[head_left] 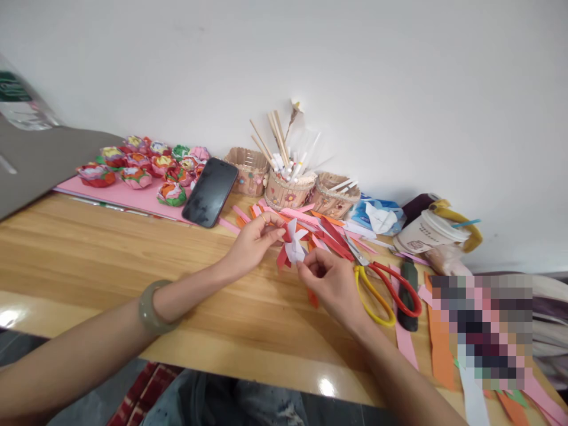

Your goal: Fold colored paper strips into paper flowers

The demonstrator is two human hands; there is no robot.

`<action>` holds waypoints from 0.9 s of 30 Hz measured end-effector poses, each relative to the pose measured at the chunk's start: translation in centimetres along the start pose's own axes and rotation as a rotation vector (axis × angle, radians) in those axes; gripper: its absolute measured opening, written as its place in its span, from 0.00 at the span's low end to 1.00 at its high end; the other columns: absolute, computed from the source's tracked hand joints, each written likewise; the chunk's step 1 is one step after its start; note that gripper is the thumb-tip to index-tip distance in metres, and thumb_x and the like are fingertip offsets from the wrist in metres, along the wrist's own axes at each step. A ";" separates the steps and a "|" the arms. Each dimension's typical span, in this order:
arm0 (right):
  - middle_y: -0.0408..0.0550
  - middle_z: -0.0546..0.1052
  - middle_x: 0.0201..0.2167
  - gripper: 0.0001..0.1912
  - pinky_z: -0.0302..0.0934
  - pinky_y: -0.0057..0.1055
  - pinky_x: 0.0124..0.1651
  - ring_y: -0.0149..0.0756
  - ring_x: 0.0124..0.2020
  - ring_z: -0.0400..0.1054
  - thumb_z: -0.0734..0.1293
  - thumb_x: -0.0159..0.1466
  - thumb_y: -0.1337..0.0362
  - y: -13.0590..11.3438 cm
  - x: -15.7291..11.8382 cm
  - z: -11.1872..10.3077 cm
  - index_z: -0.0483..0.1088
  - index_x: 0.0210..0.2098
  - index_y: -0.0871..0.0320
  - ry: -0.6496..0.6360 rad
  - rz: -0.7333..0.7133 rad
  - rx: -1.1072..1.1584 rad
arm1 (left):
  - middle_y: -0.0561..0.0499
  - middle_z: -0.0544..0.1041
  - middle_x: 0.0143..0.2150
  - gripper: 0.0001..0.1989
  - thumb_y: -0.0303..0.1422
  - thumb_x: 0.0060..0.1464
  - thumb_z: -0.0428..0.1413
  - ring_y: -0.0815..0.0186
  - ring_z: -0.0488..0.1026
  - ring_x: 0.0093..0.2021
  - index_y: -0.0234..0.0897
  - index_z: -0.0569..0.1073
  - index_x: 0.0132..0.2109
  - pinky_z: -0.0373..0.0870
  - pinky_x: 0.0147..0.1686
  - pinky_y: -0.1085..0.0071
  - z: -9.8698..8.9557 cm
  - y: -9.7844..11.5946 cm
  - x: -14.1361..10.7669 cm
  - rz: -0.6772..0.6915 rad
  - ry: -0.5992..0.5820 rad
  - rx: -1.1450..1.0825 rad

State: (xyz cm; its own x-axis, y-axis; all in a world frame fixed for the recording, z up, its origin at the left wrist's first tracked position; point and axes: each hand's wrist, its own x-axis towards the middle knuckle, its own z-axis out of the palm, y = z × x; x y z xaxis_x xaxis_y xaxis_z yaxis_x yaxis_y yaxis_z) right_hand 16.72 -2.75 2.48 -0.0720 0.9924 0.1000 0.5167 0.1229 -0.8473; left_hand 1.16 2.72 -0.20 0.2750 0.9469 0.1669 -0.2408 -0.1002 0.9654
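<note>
Pinching lightly, the grip of the left hand (257,241) is closing thumb against finger on the upper left edge of a folded red-and-white paper piece (294,249). From the other side, the right hand (329,277) is bringing thumb and forefinger together at its lower right corner, so the piece is sitting directly between the two grips, touching both, its pale points spreading upward and rightward and a red flap hanging at lower left. Hands and piece are hovering above the desk (110,254), in front of a loose heap of red, pink and orange paper strips (331,228). Just to the right of the right hand, scissors (364,260) with one yellow and one red handle loop are lying beside a dark green tool (409,296). Beyond the left hand, a black smartphone (210,192) is leaning toward a group of folded paper flowers (137,161), which are resting on a pink sheet (95,190). Behind the strips, a decorated basket (287,194) is holding white sticks and wooden skewers, while a lidded cup (428,232) is tilting farther right.
</note>
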 end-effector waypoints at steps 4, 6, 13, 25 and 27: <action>0.39 0.64 0.16 0.13 0.49 0.24 0.20 0.25 0.18 0.55 0.63 0.58 0.58 -0.1 -0.2 -0.4 0.65 0.22 0.59 0.006 -0.024 0.082 | 0.52 0.71 0.32 0.06 0.32 0.50 0.55 0.69 0.71 0.34 0.34 0.67 0.34 0.68 0.37 0.71 -0.2 0.6 0.2 0.073 0.000 0.039; 0.39 0.65 0.17 0.13 0.51 0.24 0.20 0.25 0.18 0.56 0.64 0.59 0.58 0.1 -0.2 -0.5 0.65 0.23 0.59 0.074 -0.079 0.060 | 0.52 0.71 0.32 0.05 0.31 0.51 0.55 0.69 0.71 0.33 0.34 0.67 0.34 0.68 0.37 0.71 -0.2 0.8 0.2 0.095 -0.002 0.053; 0.48 0.75 0.31 0.08 0.64 0.30 0.33 0.34 0.32 0.69 0.62 0.61 0.69 1.6 0.2 -0.6 0.70 0.39 0.55 0.323 -0.593 -0.353 | 0.51 0.71 0.33 0.03 0.31 0.54 0.52 0.69 0.69 0.35 0.35 0.67 0.35 0.65 0.37 0.72 0.0 0.4 -0.2 0.196 -0.063 0.169; 0.47 0.78 0.33 0.14 0.66 0.31 0.36 0.35 0.32 0.71 0.64 0.58 0.77 2.9 -0.1 -0.7 0.68 0.40 0.54 0.276 -0.951 -0.536 | 0.50 0.72 0.34 0.03 0.30 0.56 0.51 0.68 0.70 0.36 0.35 0.68 0.36 0.66 0.37 0.72 0.3 0.1 -0.9 0.242 -0.166 0.333; 0.47 0.78 0.33 0.15 0.67 0.32 0.36 0.35 0.32 0.71 0.64 0.58 0.77 3.0 -0.1 -0.7 0.68 0.40 0.53 0.276 -0.962 -0.527 | 0.50 0.73 0.34 0.03 0.30 0.56 0.51 0.68 0.70 0.35 0.35 0.68 0.36 0.66 0.37 0.72 0.3 0.2 -0.9 0.247 -0.164 0.341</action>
State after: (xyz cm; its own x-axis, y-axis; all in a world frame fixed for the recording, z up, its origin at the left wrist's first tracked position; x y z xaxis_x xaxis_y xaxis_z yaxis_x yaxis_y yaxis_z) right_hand 18.84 -2.45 0.26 -0.4769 0.4434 0.7589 0.6482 0.7605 -0.0370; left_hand 1.16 1.78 -0.12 0.3987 0.8234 0.4037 -0.0046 -0.4385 0.8987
